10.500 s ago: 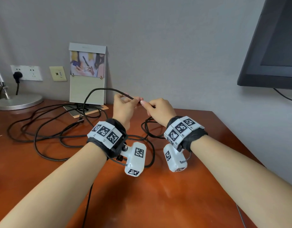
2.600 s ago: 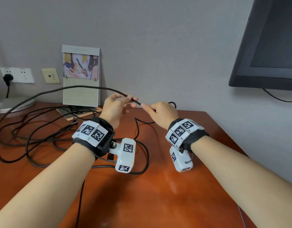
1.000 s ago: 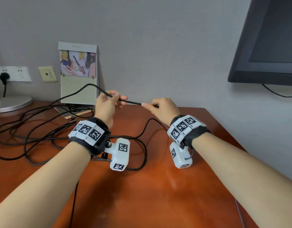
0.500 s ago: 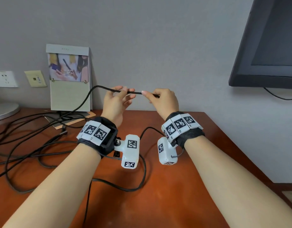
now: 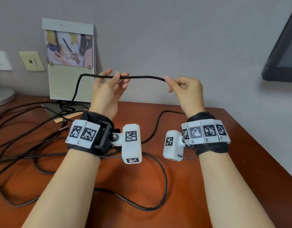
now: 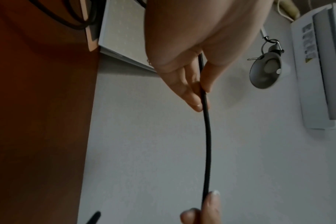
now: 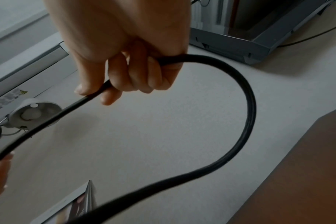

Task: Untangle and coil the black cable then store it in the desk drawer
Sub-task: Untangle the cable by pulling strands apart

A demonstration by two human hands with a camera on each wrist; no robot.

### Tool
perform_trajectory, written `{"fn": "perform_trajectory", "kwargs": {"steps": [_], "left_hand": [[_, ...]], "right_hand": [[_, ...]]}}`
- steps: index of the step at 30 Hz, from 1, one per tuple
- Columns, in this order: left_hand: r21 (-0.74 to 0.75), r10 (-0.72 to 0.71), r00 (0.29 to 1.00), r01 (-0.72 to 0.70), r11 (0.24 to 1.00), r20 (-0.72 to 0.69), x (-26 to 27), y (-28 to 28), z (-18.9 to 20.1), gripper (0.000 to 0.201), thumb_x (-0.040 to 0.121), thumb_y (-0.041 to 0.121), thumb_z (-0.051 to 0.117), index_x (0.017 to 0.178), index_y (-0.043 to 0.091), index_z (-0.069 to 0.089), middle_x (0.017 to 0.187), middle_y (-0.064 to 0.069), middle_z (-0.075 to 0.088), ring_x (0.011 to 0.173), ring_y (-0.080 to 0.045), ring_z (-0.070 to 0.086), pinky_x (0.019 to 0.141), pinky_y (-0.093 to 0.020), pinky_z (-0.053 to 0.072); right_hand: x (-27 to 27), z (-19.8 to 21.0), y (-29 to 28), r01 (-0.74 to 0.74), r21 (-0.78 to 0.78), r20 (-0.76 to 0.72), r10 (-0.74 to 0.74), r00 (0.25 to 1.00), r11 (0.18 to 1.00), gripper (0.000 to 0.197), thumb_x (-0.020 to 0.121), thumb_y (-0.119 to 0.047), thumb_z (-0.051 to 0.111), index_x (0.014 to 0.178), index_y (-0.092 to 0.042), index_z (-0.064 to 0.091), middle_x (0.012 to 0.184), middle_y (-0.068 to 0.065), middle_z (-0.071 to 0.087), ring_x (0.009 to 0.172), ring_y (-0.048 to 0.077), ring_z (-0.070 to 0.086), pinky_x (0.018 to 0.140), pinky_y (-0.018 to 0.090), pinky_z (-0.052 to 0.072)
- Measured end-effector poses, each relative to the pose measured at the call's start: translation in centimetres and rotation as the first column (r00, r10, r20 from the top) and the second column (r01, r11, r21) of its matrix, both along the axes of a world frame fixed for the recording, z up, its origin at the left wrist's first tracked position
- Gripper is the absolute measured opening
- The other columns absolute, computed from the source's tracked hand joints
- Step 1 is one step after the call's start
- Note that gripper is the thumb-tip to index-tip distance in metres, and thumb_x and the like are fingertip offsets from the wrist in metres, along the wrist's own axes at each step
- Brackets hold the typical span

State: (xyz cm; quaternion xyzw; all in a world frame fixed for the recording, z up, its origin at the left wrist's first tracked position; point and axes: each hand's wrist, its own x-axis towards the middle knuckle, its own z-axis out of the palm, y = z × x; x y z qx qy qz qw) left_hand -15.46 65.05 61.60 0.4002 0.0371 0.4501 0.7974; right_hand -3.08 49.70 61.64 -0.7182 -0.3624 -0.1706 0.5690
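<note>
Hands further apart than half a second ago, held span longer. Left hand [image 5: 109,89] pinches black cable [image 5: 142,77] lightly; right hand [image 5: 186,89] fists it at 3 o'clock. Rest of cable sprawls loose on desk [image 5: 224,162] toward 9 o'clock — no coil yet; drawer unseen.

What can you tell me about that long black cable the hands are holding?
The black cable is thin, round and smooth, and looks rubbery. A short stretch hangs in the air between the two hands, sagging only slightly. The left hand pinches it at the fingertips; the right hand curls round it, and past that grip it bends in a loop. The rest lies in loose, crossing loops on the reddish-brown wooden desk, mostly to the left. Its ends are not clearly visible.
</note>
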Motion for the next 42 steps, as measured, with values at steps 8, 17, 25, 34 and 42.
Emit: {"fn": "perform_trajectory", "kwargs": {"steps": [8,17,25,34,42], "left_hand": [[0.052,-0.008,0.998,0.011,0.999,-0.064,0.3,-1.5,-0.2,0.027,0.092,0.006,0.057,0.114,0.010,0.043,0.079,-0.004,0.066,0.073,-0.019,0.069,0.066,-0.022,0.053],[0.051,0.099,0.993,-0.096,0.994,-0.071,-0.6,0.1,0.2,0.026,0.091,0.001,0.055,0.113,0.005,0.042,0.075,-0.005,0.064,0.066,-0.017,0.069,0.066,-0.020,0.054],[0.195,-0.002,0.985,0.036,0.980,-0.172,0.7,-2.4,-0.3,0.006,0.092,0.006,0.056,0.096,0.009,0.052,0.072,-0.004,0.071,0.067,-0.015,0.068,0.065,-0.021,0.054],[0.108,0.114,0.985,-0.101,0.989,-0.127,0.1,-1.3,0.0,0.009,0.092,0.004,0.056,0.085,0.010,0.054,0.068,-0.004,0.069,0.060,-0.012,0.066,0.063,-0.017,0.053],[0.167,-0.066,0.979,0.099,0.981,-0.193,1.1,-4.0,-0.3,0.008,0.092,0.006,0.056,0.084,0.009,0.058,0.071,-0.001,0.070,0.067,-0.010,0.066,0.067,-0.017,0.054]], "right_hand": [[-0.5,-0.9,1.0,-0.046,-0.058,0.031,0.047,0.998,0.997,0.041,0.088,-0.041,0.061,0.055,-0.015,0.057,0.039,-0.015,0.046,0.042,0.006,0.037,0.054,0.025,0.033],[-1.3,-0.4,0.6,-0.050,-0.207,0.094,0.070,0.993,0.977,0.045,0.090,-0.044,0.056,0.060,-0.011,0.062,0.039,-0.025,0.046,0.043,-0.001,0.045,0.051,0.021,0.028],[-2.1,-0.3,1.4,-0.069,-0.248,0.126,0.102,0.987,0.966,0.041,0.089,-0.045,0.056,0.056,-0.022,0.058,0.038,-0.026,0.047,0.044,-0.004,0.047,0.050,0.019,0.027],[-1.4,-0.1,0.5,-0.094,-0.136,0.062,0.103,0.993,0.986,0.042,0.083,-0.046,0.064,0.049,-0.025,0.052,0.038,-0.021,0.047,0.040,0.004,0.041,0.054,0.024,0.033],[-1.6,0.3,0.5,-0.128,-0.137,0.097,0.142,0.985,0.982,0.041,0.083,-0.046,0.065,0.056,-0.016,0.062,0.043,-0.009,0.048,0.042,0.008,0.037,0.054,0.029,0.036]]}}
